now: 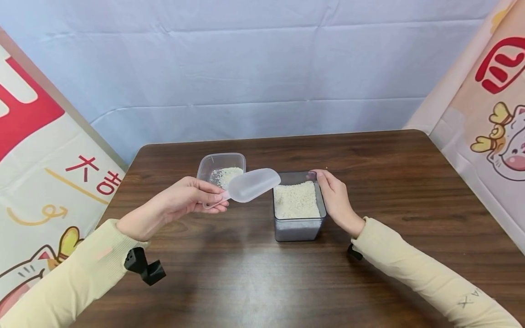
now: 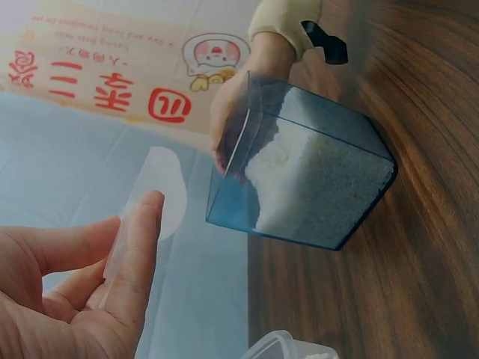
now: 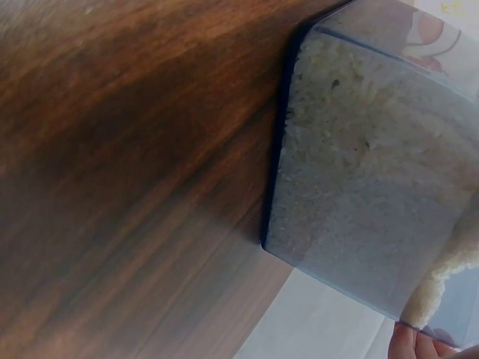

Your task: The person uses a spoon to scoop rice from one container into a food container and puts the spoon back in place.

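Observation:
My left hand (image 1: 193, 196) pinches the thin handle of a translucent white scoop (image 1: 254, 184) between thumb and fingers. The scoop hangs in the air, its tip beside the left rim of a dark see-through container (image 1: 298, 230). White rice (image 1: 297, 200) fills much of that container, sloping up in the left wrist view. My right hand (image 1: 336, 198) grips the container's back right rim. Left of it, partly behind the left hand and scoop, a clear plastic box (image 1: 205, 166) holds a little rice (image 1: 228, 175). No rice shows on the scoop in the head view.
Both containers stand on a dark wooden table (image 1: 389, 182) with rounded back corners. A pale blue cloth (image 1: 254, 68) hangs behind it. Printed banners flank it at the left (image 1: 49, 136) and right (image 1: 492, 136). Each wrist wears a black mount.

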The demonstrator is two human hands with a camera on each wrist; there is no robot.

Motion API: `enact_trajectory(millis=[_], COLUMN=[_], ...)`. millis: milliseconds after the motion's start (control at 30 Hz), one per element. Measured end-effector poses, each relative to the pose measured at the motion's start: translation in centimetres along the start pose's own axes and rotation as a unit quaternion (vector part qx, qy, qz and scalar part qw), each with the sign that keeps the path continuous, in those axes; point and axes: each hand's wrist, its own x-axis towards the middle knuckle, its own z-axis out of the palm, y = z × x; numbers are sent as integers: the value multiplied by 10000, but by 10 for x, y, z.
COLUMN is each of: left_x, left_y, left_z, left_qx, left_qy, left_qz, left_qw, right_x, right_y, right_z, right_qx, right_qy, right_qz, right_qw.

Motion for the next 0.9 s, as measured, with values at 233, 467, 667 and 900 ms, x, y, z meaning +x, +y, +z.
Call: enact_trajectory(millis=[233, 467, 667, 900], left_x=[1, 2, 2, 2], left_y=[4, 11, 16, 21], left_z=[4, 8, 11, 15], left_qx=[54, 182, 291, 352], left_qy=[18, -42, -138, -169], left_qz=[-33, -53, -23, -67], left_qw=[10000, 9998, 9995, 9992], right_x=[0, 0, 1, 0], right_y=[1, 0, 0, 1], right_z=[-1, -1, 0, 0], right_qx=[13, 8, -26, 7], right_qy=[14, 12, 4, 18], right_qz=[-24, -33, 29, -1], right_qw=[10000, 10000, 10000, 10000])
